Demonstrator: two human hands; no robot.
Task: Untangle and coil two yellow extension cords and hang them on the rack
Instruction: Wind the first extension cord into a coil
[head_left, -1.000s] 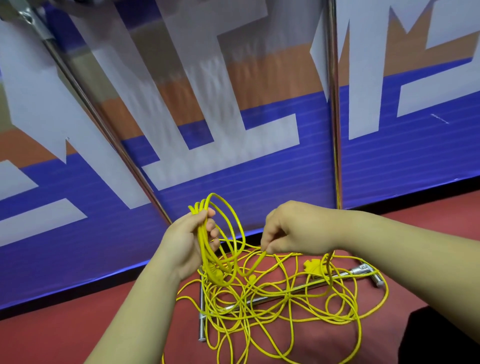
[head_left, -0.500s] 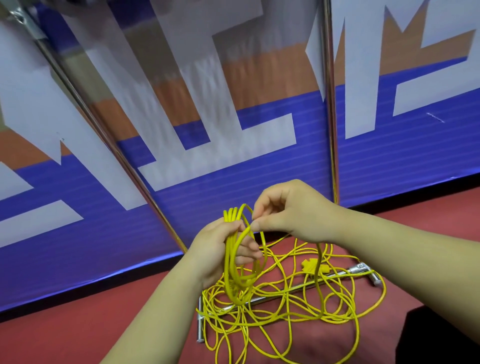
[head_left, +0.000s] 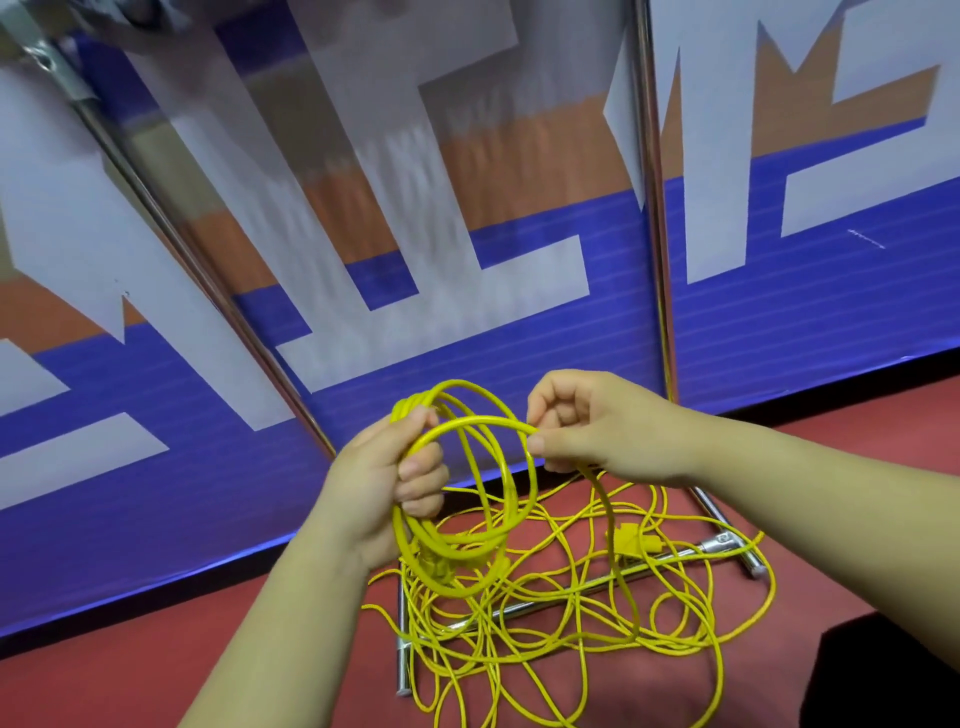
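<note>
The right grip (head_left: 597, 426) has drawn away from the left grip (head_left: 382, 483), opening a fresh loop. The left grip clutches the yellow coil (head_left: 436, 566), which hangs below it; the right grip pinches the coil's newest strand. Beneath both grips, the loose cord tangle (head_left: 519, 597) sprawls on the red floor (head_left: 156, 675) over the rack base (head_left: 401, 660). Beyond them stands a banner (head_left: 779, 322).

The cords (head_left: 431, 564) had a smooth, slightly glossy plastic sheath, the rack (head_left: 655, 260) was polished, mirror-bright metal tube, the floor (head_left: 156, 675) looked matt and faintly grainy, and the wall panel (head_left: 779, 322) was ribbed with a soft sheen.
</note>
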